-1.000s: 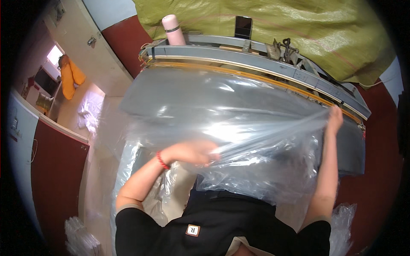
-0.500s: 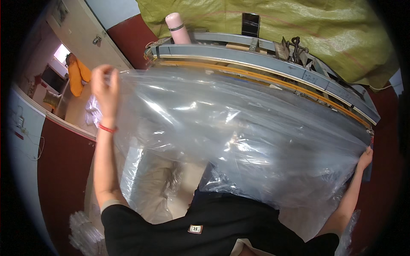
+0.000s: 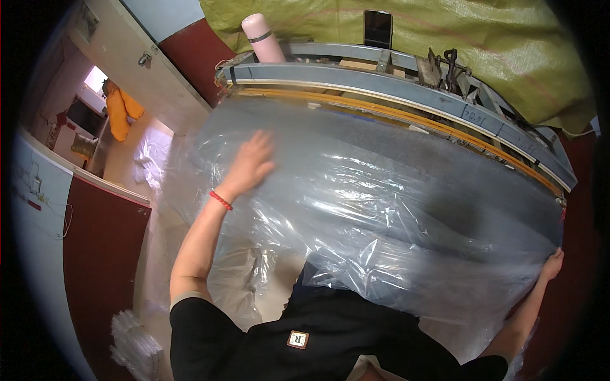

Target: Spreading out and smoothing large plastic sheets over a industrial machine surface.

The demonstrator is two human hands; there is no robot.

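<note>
A wide sheet of clear plastic film (image 3: 356, 203) lies over the grey work surface (image 3: 438, 149) and hangs down toward my body. My left hand (image 3: 252, 159), a red bracelet on its wrist, is over the film's left part, palm down with the fingers spread; it is blurred by motion. At the far right my right hand (image 3: 554, 264) has its fingers closed on the edge of the film, beside the end of the surface. Behind the surface runs a long machine with a grey metal bar (image 3: 356, 80) and an orange strip (image 3: 381, 113).
On the machine stand a pink bottle (image 3: 262, 39), a phone (image 3: 378, 29) and a metal clamp (image 3: 450, 68). A green-yellow tarp (image 3: 483, 32) hangs behind. At left are an open door (image 3: 136, 54) and folded plastic (image 3: 135, 340); a person in orange (image 3: 119, 111) is beyond the doorway.
My left hand has let go of the film's raised left edge and moved right and down over the sheet. The film has settled flatter. My right hand has moved slightly nearer, still gripping.
</note>
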